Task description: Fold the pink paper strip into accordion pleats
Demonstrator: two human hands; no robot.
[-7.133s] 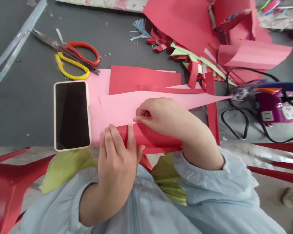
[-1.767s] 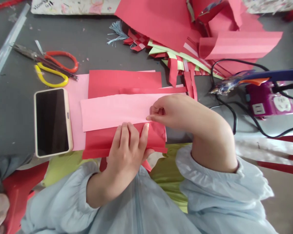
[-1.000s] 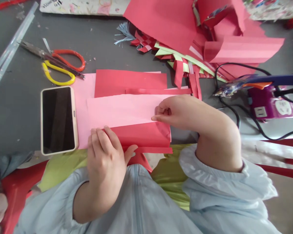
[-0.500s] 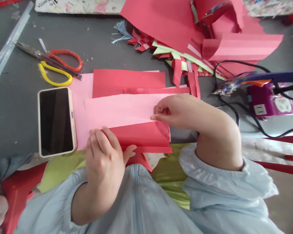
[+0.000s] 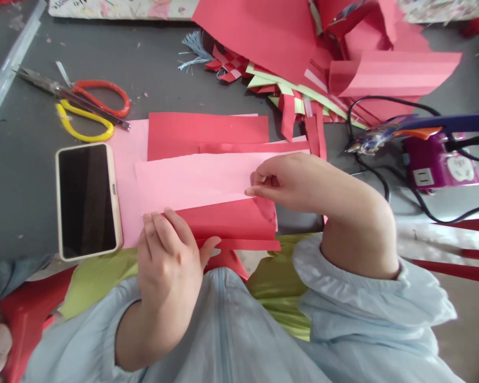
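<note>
Just right of the phone (image 5: 88, 202), head view: I pick out the pink strip (image 5: 191, 183), laid lengthwise, running away from the phone over red paper (image 5: 231, 222). Left hand (image 5: 166, 271), the one nearer the phone: flat, fingers together, thumb spread wide, fingertips at the strip's near edge. Right hand (image 5: 281, 175), farther from the phone: narrow, fingers curled, thumb drawn in at that same edge; from my distance I cannot tell whether paper is pinched there.

Next to the phone, a pink sheet (image 5: 130, 197). Up and right of the phone, a red sheet (image 5: 207, 127) and a thin red strip (image 5: 249, 148), both on the pink strip's far side. Beyond the phone on the grey table (image 5: 19, 175), I note scissors (image 5: 62, 93), one loop red, one yellow, points away to the left. Farther off, up and right of the phone: blue tassel (image 5: 197, 47), paper pile (image 5: 259, 37). Well to the phone's right: blue tool (image 5: 455, 125) with an orange part, purple socket block (image 5: 427, 175) close by, black cable (image 5: 407, 98) looping around.
</note>
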